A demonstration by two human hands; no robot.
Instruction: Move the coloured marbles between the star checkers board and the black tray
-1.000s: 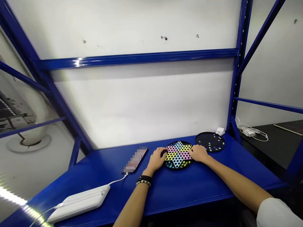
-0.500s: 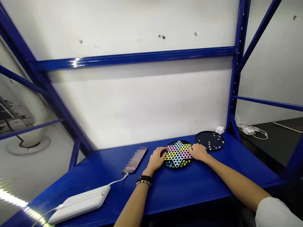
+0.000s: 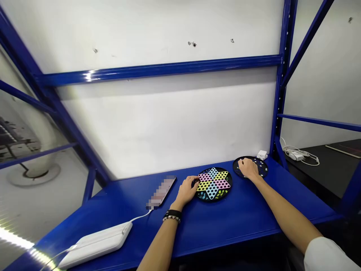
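A round black game board (image 3: 214,184) with a star of pink, yellow and pale blue perforated fields lies on the blue shelf (image 3: 225,222). My left hand (image 3: 186,191) rests against its left edge, fingers curled on the rim. My right hand (image 3: 247,167) lies on top of a second round black tray (image 3: 262,170) with small holes and a few pale pegs, just right of the board. Its fingers curve down onto the tray; whether they hold a peg is hidden.
A phone (image 3: 160,192) lies left of the board, cabled to a white power bank (image 3: 94,244) at the shelf's front left. A small white charger (image 3: 262,154) sits by the blue upright (image 3: 278,113). White cables (image 3: 300,156) lie on a black table to the right.
My right hand has left the right edge of the coloured board and moved right and back onto the black tray. My left hand has stayed at the board's left edge.
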